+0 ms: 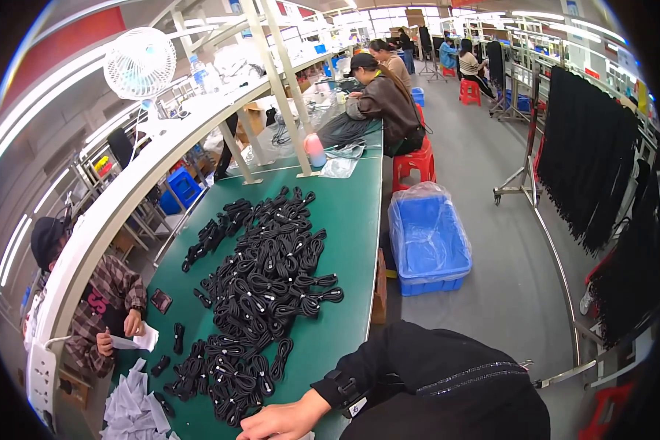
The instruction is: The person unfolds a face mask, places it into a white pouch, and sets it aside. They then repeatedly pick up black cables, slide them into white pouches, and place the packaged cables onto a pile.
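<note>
At the lower edge my right hand (pixel 282 422) reaches in from the right, a dark strap and small white tag at its wrist. Its fingers look bent together and are partly cut off, so what they hold is hidden. A sliver of something white shows beside the palm. Just beyond the fingers begins a big heap of coiled black cables (pixel 264 286), each bundled with small white bits showing. They lie on the green table (pixel 345 242). My left hand is out of the picture.
Across the table a person in a plaid shirt handles white paper (pixel 146 337). Nearby lie a pile of white slips (pixel 136 407) and a phone (pixel 161 301). A lined blue bin (pixel 429 238) stands on the floor; a rack of black cables (pixel 587 154) is at right.
</note>
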Action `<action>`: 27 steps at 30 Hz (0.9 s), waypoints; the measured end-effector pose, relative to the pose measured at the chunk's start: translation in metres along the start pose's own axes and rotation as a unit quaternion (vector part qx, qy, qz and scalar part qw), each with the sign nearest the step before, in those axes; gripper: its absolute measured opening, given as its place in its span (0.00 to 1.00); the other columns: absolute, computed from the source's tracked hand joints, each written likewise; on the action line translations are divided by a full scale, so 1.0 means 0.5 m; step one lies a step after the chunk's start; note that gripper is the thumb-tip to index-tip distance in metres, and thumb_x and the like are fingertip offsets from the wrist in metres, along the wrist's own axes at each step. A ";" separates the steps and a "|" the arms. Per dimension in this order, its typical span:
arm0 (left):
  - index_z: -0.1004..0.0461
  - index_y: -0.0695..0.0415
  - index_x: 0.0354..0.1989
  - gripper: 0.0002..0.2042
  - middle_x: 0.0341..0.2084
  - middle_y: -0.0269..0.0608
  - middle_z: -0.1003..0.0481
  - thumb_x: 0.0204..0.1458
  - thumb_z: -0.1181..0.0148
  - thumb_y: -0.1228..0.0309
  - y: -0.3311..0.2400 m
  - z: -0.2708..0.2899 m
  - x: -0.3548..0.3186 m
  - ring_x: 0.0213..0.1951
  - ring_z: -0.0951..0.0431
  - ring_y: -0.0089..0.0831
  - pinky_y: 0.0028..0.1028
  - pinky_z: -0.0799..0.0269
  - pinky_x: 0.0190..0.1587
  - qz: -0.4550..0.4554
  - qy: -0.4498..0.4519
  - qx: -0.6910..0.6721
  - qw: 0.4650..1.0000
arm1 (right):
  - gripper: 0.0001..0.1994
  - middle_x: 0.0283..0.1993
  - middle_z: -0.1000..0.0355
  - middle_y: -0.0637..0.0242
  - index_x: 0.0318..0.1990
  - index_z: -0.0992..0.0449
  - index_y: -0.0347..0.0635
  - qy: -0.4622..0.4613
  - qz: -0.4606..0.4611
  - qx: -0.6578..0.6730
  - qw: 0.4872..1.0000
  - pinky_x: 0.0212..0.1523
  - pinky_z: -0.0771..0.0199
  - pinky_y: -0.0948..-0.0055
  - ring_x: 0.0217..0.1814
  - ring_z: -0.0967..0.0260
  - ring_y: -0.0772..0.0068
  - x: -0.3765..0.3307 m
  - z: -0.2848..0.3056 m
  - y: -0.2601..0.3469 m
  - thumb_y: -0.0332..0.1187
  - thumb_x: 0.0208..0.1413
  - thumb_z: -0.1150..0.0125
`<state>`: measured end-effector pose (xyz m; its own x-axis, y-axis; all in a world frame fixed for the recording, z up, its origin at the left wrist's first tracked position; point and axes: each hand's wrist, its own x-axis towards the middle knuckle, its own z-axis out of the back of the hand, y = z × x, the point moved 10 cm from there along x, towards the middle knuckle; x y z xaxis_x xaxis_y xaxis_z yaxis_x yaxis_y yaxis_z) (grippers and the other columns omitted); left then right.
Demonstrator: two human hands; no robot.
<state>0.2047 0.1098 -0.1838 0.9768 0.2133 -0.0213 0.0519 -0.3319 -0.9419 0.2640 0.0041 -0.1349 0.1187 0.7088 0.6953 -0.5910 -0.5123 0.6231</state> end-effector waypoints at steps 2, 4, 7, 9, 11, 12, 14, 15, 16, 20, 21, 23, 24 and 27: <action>0.31 0.70 0.54 0.19 0.47 0.50 0.26 0.63 0.45 0.66 -0.005 0.010 -0.001 0.51 0.26 0.39 0.39 0.32 0.57 -0.015 -0.015 0.002 1.000 | 0.18 0.47 0.32 0.56 0.49 0.24 0.43 0.002 -0.014 0.023 1.000 0.45 0.27 0.63 0.46 0.29 0.52 0.012 -0.003 -0.006 0.46 0.60 0.37; 0.31 0.70 0.54 0.19 0.48 0.50 0.26 0.62 0.45 0.66 -0.009 0.028 0.002 0.51 0.26 0.40 0.39 0.32 0.57 -0.016 -0.019 -0.007 1.000 | 0.11 0.43 0.35 0.58 0.43 0.28 0.40 -0.055 -0.014 0.040 0.998 0.42 0.29 0.64 0.43 0.32 0.58 0.029 0.023 -0.008 0.36 0.57 0.38; 0.30 0.69 0.53 0.18 0.48 0.51 0.26 0.62 0.45 0.66 -0.023 0.112 0.021 0.51 0.26 0.41 0.40 0.33 0.58 -0.017 -0.038 -0.021 0.999 | 0.09 0.41 0.37 0.58 0.39 0.30 0.39 -0.073 -0.029 -0.021 0.997 0.41 0.29 0.63 0.43 0.33 0.58 0.028 0.065 -0.010 0.32 0.56 0.37; 0.29 0.68 0.52 0.17 0.50 0.52 0.27 0.62 0.46 0.67 -0.039 0.241 0.041 0.50 0.26 0.42 0.40 0.32 0.57 -0.051 -0.099 -0.076 0.991 | 0.10 0.43 0.36 0.57 0.40 0.30 0.40 -0.056 -0.058 -0.154 0.985 0.41 0.29 0.60 0.44 0.33 0.55 0.006 0.097 -0.054 0.33 0.54 0.37; 0.30 0.68 0.52 0.17 0.52 0.53 0.27 0.63 0.46 0.67 -0.094 0.358 0.024 0.50 0.26 0.41 0.39 0.32 0.57 -0.028 -0.210 0.225 0.951 | 0.12 0.43 0.36 0.56 0.40 0.29 0.40 -0.035 -0.131 -0.294 0.946 0.42 0.30 0.58 0.47 0.35 0.53 -0.036 0.138 -0.125 0.33 0.51 0.35; 0.30 0.68 0.53 0.17 0.53 0.54 0.28 0.63 0.46 0.67 -0.135 0.401 0.002 0.50 0.26 0.41 0.39 0.32 0.56 -0.003 -0.300 0.502 0.811 | 0.13 0.44 0.36 0.56 0.41 0.29 0.40 -0.020 -0.190 -0.367 0.910 0.42 0.31 0.58 0.49 0.36 0.53 -0.065 0.163 -0.161 0.33 0.49 0.34; 0.31 0.69 0.54 0.18 0.53 0.55 0.28 0.62 0.44 0.67 -0.155 0.366 -0.025 0.50 0.26 0.42 0.39 0.32 0.56 -0.075 -0.341 0.457 0.818 | 0.16 0.44 0.36 0.56 0.41 0.28 0.41 -0.007 -0.224 -0.474 0.851 0.41 0.33 0.58 0.52 0.38 0.52 -0.112 0.194 -0.189 0.34 0.47 0.31; 0.31 0.69 0.55 0.19 0.52 0.56 0.28 0.61 0.43 0.67 -0.170 0.334 -0.048 0.50 0.26 0.44 0.40 0.31 0.56 -0.147 -0.375 0.408 0.819 | 0.16 0.44 0.36 0.56 0.41 0.28 0.41 -0.008 -0.223 -0.475 0.851 0.41 0.33 0.58 0.52 0.38 0.52 -0.132 0.206 -0.199 0.34 0.47 0.31; 0.32 0.69 0.56 0.20 0.52 0.57 0.28 0.60 0.41 0.67 -0.180 0.310 -0.077 0.50 0.26 0.46 0.40 0.31 0.55 -0.214 -0.405 0.358 0.814 | 0.15 0.44 0.36 0.56 0.41 0.28 0.41 0.021 -0.225 -0.491 0.842 0.41 0.33 0.58 0.53 0.39 0.53 -0.155 0.203 -0.214 0.34 0.47 0.32; 0.37 0.65 0.63 0.35 0.55 0.64 0.32 0.49 0.29 0.64 -0.035 0.073 -0.050 0.56 0.32 0.56 0.43 0.37 0.61 -0.120 -0.081 0.631 0.762 | 0.13 0.44 0.36 0.56 0.41 0.28 0.42 0.092 -0.229 -0.520 0.818 0.41 0.34 0.58 0.54 0.40 0.54 -0.201 0.188 -0.269 0.34 0.48 0.35; 0.39 0.64 0.65 0.38 0.56 0.63 0.33 0.47 0.28 0.62 0.006 0.042 -0.057 0.57 0.33 0.57 0.45 0.38 0.62 -0.151 -0.046 0.658 0.736 | 0.12 0.44 0.36 0.57 0.40 0.27 0.42 0.094 -0.232 -0.525 0.813 0.41 0.35 0.58 0.53 0.40 0.54 -0.200 0.188 -0.278 0.34 0.49 0.37; 0.41 0.64 0.66 0.42 0.57 0.62 0.33 0.45 0.26 0.61 0.056 -0.003 -0.071 0.59 0.35 0.57 0.46 0.39 0.62 -0.179 -0.008 0.683 0.708 | 0.11 0.44 0.35 0.57 0.40 0.27 0.42 0.097 -0.237 -0.528 0.809 0.41 0.35 0.58 0.53 0.40 0.54 -0.204 0.184 -0.285 0.35 0.50 0.38; 0.42 0.63 0.67 0.42 0.57 0.62 0.33 0.45 0.27 0.61 0.076 -0.025 -0.073 0.58 0.35 0.57 0.47 0.39 0.62 -0.153 0.014 0.701 0.697 | 0.10 0.43 0.35 0.58 0.38 0.27 0.42 0.102 -0.232 -0.537 0.805 0.40 0.35 0.58 0.52 0.39 0.55 -0.199 0.179 -0.278 0.34 0.50 0.40; 0.44 0.63 0.68 0.43 0.57 0.62 0.32 0.45 0.28 0.62 0.123 -0.040 -0.068 0.58 0.35 0.59 0.48 0.39 0.61 -0.099 0.058 0.733 0.670 | 0.08 0.42 0.35 0.59 0.36 0.27 0.41 0.111 -0.220 -0.554 0.795 0.39 0.34 0.60 0.49 0.37 0.57 -0.193 0.167 -0.269 0.34 0.51 0.42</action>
<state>0.1787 0.0636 -0.2340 0.9950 0.0181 0.0986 0.0063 0.9705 -0.2409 0.3987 -0.0358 -0.2560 0.4368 0.8329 0.3398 -0.8864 0.4629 0.0048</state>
